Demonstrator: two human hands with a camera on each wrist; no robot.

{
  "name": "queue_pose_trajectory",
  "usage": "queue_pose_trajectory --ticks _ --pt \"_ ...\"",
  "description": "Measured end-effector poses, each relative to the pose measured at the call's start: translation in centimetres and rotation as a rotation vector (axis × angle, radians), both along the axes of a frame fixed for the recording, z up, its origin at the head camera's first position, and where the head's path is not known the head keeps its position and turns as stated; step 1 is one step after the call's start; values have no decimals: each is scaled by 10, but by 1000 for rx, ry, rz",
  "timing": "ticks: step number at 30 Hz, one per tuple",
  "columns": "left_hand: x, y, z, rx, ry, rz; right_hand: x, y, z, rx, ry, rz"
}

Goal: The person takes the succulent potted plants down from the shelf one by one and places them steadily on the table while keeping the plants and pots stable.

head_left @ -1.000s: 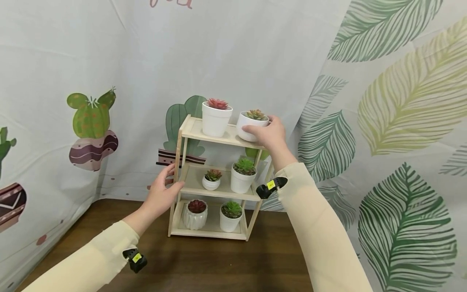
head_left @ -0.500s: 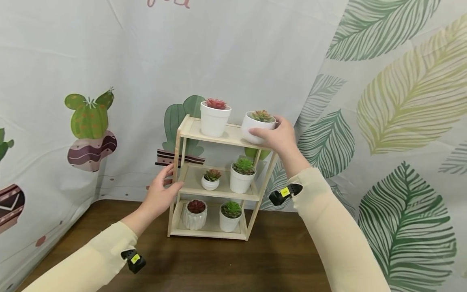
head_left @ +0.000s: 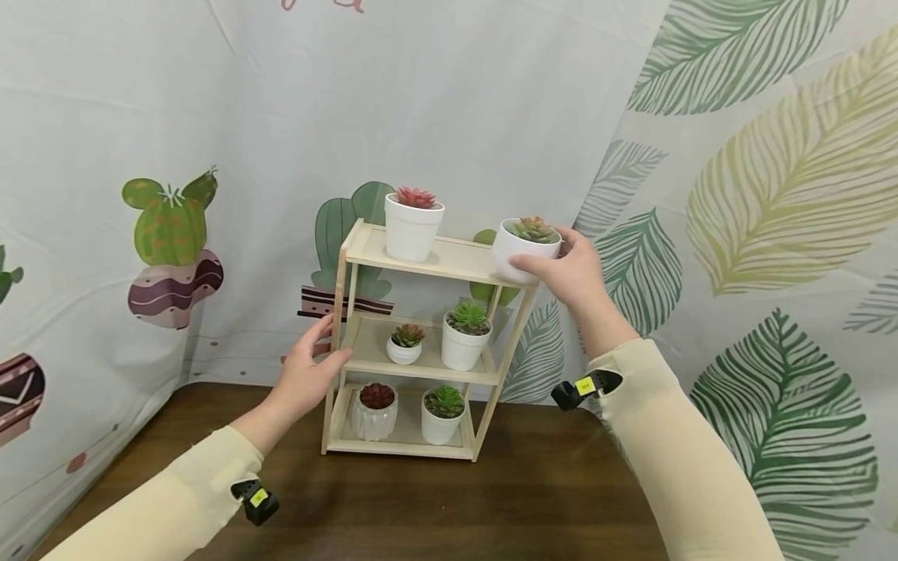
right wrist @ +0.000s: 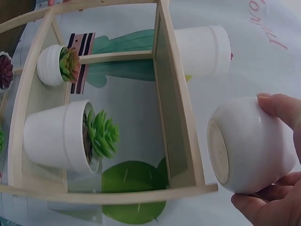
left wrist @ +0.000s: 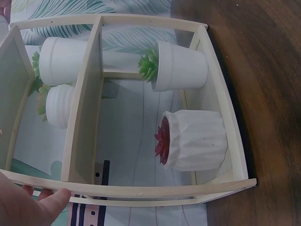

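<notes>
My right hand (head_left: 578, 273) grips a rounded white pot (head_left: 510, 249) with a green-and-orange succulent (head_left: 533, 229). In the head view this pot is at the right end of the wooden shelf rack's (head_left: 459, 261) top board. The right wrist view bares the pot's underside (right wrist: 218, 151), apart from the board. My left hand (head_left: 309, 378) holds the rack's left upright, thumb in front and fingers partly hidden behind. On the top board's left stands a tapered white pot (head_left: 412, 234) with a red succulent (head_left: 416, 198).
The middle shelf bears a small white pot (head_left: 404, 352) and a larger pot (head_left: 464, 349) with a green succulent. A ribbed pot (head_left: 374, 421) and another green-planted pot (head_left: 440, 427) stand below. The rack stands on a brown table (head_left: 421, 506) before a printed cloth (head_left: 281, 117).
My right hand has carried the rounded pot rightward from beside the red succulent's pot to the top board's right end. The left hand stays on the upright.
</notes>
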State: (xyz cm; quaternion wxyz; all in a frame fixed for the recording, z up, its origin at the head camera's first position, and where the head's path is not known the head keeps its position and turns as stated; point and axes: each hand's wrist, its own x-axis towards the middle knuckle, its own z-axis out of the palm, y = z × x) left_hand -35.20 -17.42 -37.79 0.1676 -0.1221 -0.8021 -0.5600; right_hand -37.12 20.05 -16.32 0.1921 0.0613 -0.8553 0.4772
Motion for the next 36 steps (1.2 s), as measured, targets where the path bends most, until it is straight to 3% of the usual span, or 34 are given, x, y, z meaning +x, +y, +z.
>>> queue_pose_trajectory --ticks 12,22,27,36 --pt "1 0 0 2 1 -12 18 30 -9 -6 -27 -17" --pt "0 -1 1 1 -1 -12 28 58 -20 -58 30 19" --pt "-1 -1 0 -5 -2 -9 34 69 -24 -9 7 -21" --pt "1 -2 -1 14 -6 -6 44 84 -49 -35 13 -17"
